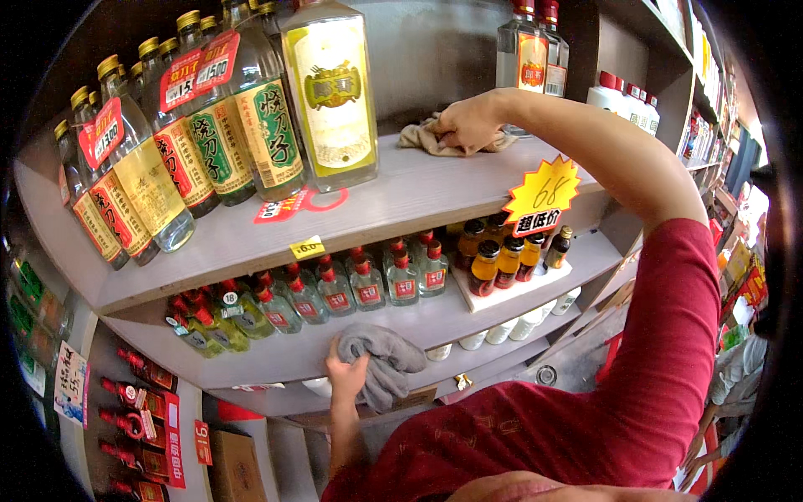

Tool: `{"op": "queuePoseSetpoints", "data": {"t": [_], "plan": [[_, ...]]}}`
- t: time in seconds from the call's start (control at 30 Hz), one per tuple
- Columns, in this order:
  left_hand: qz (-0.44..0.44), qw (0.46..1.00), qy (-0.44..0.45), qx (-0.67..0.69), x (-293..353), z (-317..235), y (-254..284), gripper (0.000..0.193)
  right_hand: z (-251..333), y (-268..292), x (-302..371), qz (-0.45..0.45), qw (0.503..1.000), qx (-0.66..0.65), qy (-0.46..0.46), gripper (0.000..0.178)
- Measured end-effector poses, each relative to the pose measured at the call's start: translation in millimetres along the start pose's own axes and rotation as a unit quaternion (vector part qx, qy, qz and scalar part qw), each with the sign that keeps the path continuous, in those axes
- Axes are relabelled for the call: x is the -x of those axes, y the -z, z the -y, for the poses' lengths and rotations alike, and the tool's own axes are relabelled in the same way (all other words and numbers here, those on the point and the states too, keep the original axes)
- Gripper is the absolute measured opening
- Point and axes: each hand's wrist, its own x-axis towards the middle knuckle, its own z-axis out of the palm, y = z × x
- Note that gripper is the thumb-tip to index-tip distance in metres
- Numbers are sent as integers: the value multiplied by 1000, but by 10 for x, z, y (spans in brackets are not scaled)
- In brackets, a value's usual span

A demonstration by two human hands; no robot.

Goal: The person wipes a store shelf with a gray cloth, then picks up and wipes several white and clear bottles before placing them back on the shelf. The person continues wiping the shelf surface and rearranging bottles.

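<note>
My right hand [477,120] presses a bunched beige cloth [422,136] onto the upper wooden shelf [418,177], its fingers curled over the fabric. This cloth lies between a big square clear bottle with a yellow label [337,100] and a pair of red-capped clear bottles [522,52]. Lower down, my left hand [345,368] grips a crumpled grey cloth [383,360] in front of the lower shelf's edge. Just behind the grey cloth stand rows of small clear bottles with red caps [366,284].
Tall gold-capped bottles [222,151] crowd the upper shelf's left end. A yellow starburst price sign [545,191] sticks out from its edge. Small amber bottles [507,261] stand on a white tray below. White bottles [619,99] are at the right. A cardboard box [236,465] sits lower left.
</note>
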Motion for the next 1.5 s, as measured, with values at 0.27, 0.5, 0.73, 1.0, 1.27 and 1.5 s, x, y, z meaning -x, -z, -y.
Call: {"op": "queuePoseSetpoints", "data": {"t": [0.27,0.5,0.73,1.0,1.27,1.5], "plan": [[-6,995,-38,-87,33,204,41,53,-156,97,-432,-112,980,-7,-164,37],[31,999,-5,-42,-29,105,94,56,-410,30,-1647,-172,984,22,39,27],[-15,998,6,-55,8,233,68,55,-49,244,-1529,-231,964,-112,62,24],[6,1000,-12,-23,2,37,39,49,328,199,-984,-127,989,6,77,31],[22,1000,12,10,-2,124,49,54,796,76,-16,-134,987,-30,82,24],[75,996,-10,38,-28,70,97,48,1385,-23,542,-228,956,56,174,18]]}}
